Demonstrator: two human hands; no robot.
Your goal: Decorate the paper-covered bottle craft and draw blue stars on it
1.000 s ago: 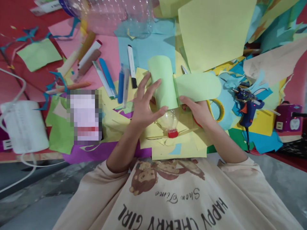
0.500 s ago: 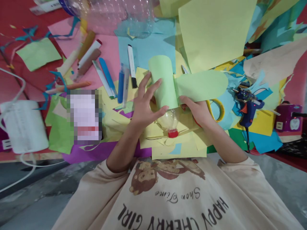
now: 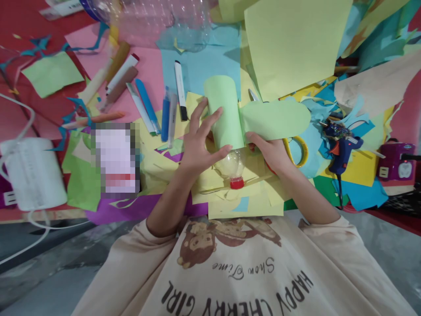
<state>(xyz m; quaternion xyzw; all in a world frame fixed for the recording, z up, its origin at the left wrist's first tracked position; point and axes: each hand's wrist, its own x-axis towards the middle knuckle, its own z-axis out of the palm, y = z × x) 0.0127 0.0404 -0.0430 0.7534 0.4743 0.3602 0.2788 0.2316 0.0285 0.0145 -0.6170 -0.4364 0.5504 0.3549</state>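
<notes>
Spreading over the left flank of a paper-wrapped bottle, the left hand (image 3: 197, 147) has its fingers (image 3: 210, 125) fanned apart and laid on the wrap, the thumb crossing the lower edge, so the hand clasps the roll.

Right hand (image 3: 271, 153): fingers drawn together, pinching the same sheet where it leaves the roll, touching the seam.

Bottle (image 3: 232, 163): centre of the frame, between the two hands. Clear, rounded plastic; long axis runs up and down the frame; red cap (image 3: 237, 183) at the lower end, towards the person.

Green paper (image 3: 225, 109): pale, matte, curved into a tube around the bottle. Its loose flap with a rounded end (image 3: 276, 118) runs out to the right. The seam is nearer the right hand.

Scissors (image 3: 301, 149): yellow loop handle, just right of the right hand.

Markers (image 3: 148, 105): a row of slim barrels, left of centre and above.

Glue gun (image 3: 340, 153): blue, at the right.

Yellow sheet (image 3: 296, 44): large, flat, top centre-right.

White spool (image 3: 33, 173): far left.

Table (image 3: 19, 26): red, littered with coloured scraps.
</notes>
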